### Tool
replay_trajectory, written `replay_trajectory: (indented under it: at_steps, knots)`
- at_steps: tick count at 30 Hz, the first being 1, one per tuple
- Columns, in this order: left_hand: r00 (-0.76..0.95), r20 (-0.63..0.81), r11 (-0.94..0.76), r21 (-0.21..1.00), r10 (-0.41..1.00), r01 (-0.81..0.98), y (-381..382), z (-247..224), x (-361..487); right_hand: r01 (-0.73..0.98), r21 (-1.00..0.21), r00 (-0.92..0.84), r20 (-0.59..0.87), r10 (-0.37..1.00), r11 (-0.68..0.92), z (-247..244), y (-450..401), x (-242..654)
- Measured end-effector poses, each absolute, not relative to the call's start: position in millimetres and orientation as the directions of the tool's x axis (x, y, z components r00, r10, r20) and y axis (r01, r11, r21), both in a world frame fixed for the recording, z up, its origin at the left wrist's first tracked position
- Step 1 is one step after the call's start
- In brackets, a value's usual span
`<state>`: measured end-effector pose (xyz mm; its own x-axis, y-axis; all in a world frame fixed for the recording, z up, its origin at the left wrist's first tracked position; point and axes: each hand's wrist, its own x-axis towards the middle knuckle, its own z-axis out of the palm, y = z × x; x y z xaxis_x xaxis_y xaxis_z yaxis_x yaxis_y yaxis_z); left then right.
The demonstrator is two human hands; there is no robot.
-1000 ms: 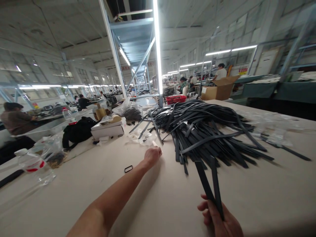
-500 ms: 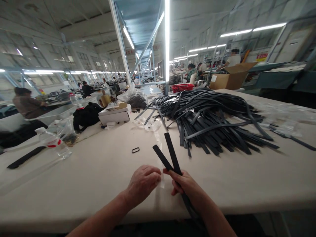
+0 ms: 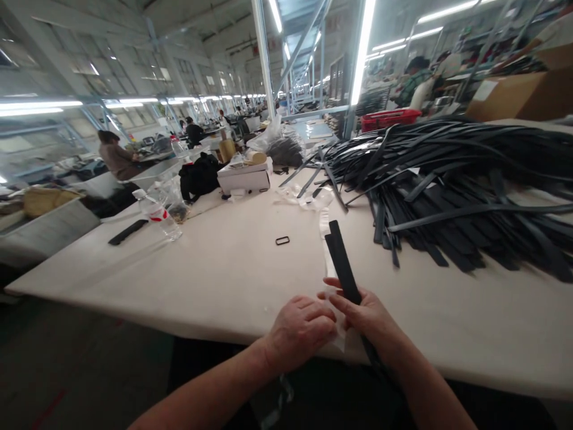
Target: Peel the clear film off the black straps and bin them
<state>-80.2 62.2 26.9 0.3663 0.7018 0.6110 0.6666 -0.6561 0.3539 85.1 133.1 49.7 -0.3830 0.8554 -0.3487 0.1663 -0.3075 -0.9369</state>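
Note:
My right hand is closed around two flat black straps, which lie almost on top of one another. Their upper ends point away from me, and the lower lengths hang past the table's front edge. Close beside it, the curled fingers of my left hand pinch a translucent plastic strip. This strip runs back across the table between the hands. Farther off lies a small black rectangular ring, touched by neither hand.
A big heap of black straps spreads over the table's right side. Toward the back left are a white box, a black cloth bundle, a plastic bottle and a black strip. Behind stand a red basket and a cardboard box.
The view has swung to the right and down. The two straps, spread in a V before, now lie together in my right hand. My left hand stays close beside it.

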Motion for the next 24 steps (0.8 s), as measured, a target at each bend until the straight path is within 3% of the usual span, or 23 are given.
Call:
replay_trajectory:
  at_steps: [7, 11, 14, 16, 20, 24]
  knots:
    - [0.259, 0.670, -0.635, 0.405, 0.696, 0.658, 57, 30, -59, 0.252, -0.936, -0.438, -0.336, 0.834, -0.245, 39, 127, 102]
    - [0.302, 0.612, -0.631, 0.437, 0.731, 0.641, 39, 35, -64, 0.251, -0.945, -0.354, -0.291, 0.889, -0.210, 44, 127, 110]
    - [0.371, 0.516, -0.588, 0.359, 0.772, 0.725, 11, 29, -94, 0.267, -0.947, -0.234, -0.242, 0.941, -0.177, 50, 131, 116]
    - [0.363, 0.378, -0.479, 0.279, 0.852, 0.833, -11, 19, -124, 0.256, -0.951, -0.199, -0.227, 0.953, -0.173, 52, 133, 120]
    - [0.153, 0.151, -0.175, 0.146, 0.977, 0.974, -31, 2, -172, 0.249, -0.953, -0.235, -0.232, 0.944, -0.172, 48, 136, 122]
    - [0.064, 0.033, -0.069, 0.196, 0.997, 0.978, -2, 0, -161, 0.267, -0.950, -0.247, -0.229, 0.942, -0.161, 44, 137, 119]
